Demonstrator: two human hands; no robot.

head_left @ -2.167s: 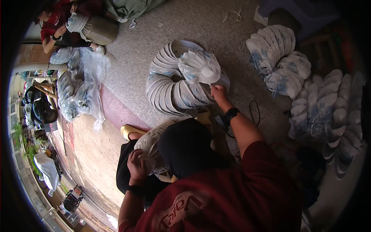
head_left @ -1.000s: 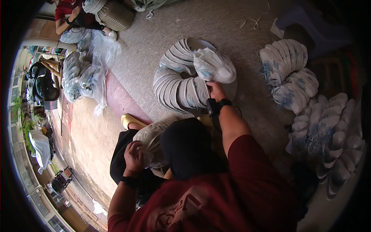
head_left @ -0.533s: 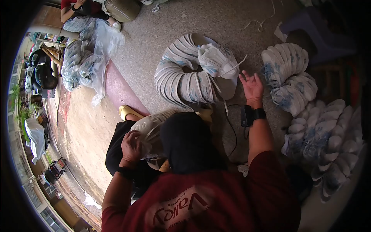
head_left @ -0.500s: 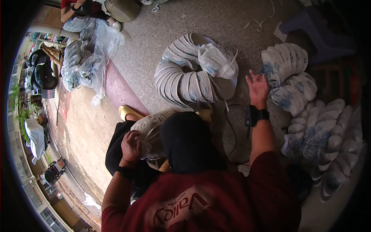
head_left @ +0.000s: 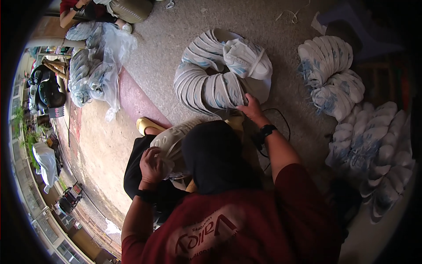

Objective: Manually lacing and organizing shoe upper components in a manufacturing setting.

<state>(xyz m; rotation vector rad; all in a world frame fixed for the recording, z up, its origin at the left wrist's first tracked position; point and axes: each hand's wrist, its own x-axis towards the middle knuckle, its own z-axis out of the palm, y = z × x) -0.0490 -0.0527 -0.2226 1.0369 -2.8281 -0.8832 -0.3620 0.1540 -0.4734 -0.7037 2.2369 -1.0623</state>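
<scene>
Lying at the far left on the concrete floor (head_left: 281,53), near its upper left corner, clear plastic bags of stacked white-and-blue pieces (head_left: 94,72) rest beside another person's arm (head_left: 72,11). Toward the centre, a yellow shoe (head_left: 147,125) touches the edge of a faded red strip on the floor. Just right of it, the left hand (head_left: 150,163) rests on a pale, ribbed stack of moulded white pieces (head_left: 171,141) held in the lap, fingers curled together over its edge, thumb hidden. Farther right, the right hand (head_left: 251,109), with a black wristband, reaches forward; its fingers lie close together, pressing the near end of a curved row of white-and-blue sole-shaped pieces (head_left: 211,75) arranged in an arc on the floor. A white plastic bag (head_left: 248,59) sits on that arc's right end. At the right edge, well apart, further bundled rows of the same pieces (head_left: 334,75) lie side by side.
</scene>
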